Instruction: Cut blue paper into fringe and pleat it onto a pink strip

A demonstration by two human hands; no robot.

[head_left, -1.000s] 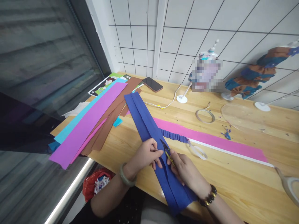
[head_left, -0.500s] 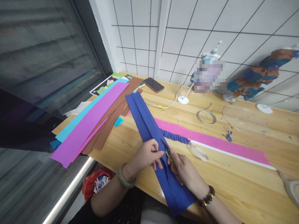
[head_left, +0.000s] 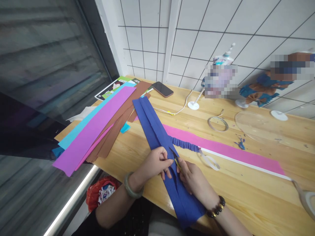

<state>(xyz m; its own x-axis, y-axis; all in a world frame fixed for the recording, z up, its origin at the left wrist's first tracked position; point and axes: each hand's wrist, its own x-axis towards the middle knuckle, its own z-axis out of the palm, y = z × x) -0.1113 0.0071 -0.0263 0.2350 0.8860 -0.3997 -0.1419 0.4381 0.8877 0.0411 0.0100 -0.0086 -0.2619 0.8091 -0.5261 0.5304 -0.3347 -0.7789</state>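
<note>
A long strip of dark blue crepe paper (head_left: 157, 131) lies slantwise across the table, with a lengthwise cut running up from its near end. My right hand (head_left: 194, 180) is closed around small scissors (head_left: 176, 160) with yellow handles, their dark blades in the middle of the strip. Just left of the blades, my left hand (head_left: 157, 162) pinches the paper between thumb and bent fingers. Beside the strip, a gathered blue ruffle (head_left: 184, 143) rests on a pink paper strip (head_left: 236, 149) edged with white tape.
Purple (head_left: 98, 127), light blue and brown paper strips pile up at the left. A phone (head_left: 162, 89) lies near the wall. Tape rolls (head_left: 218, 124), small dress stands (head_left: 193, 105) and blue scraps (head_left: 240, 143) are on the right. Below the table sits a red bag (head_left: 94, 195) of scraps.
The scissor blades have shifted very slightly on the blue strip. Both hands stay in almost the same place.
</note>
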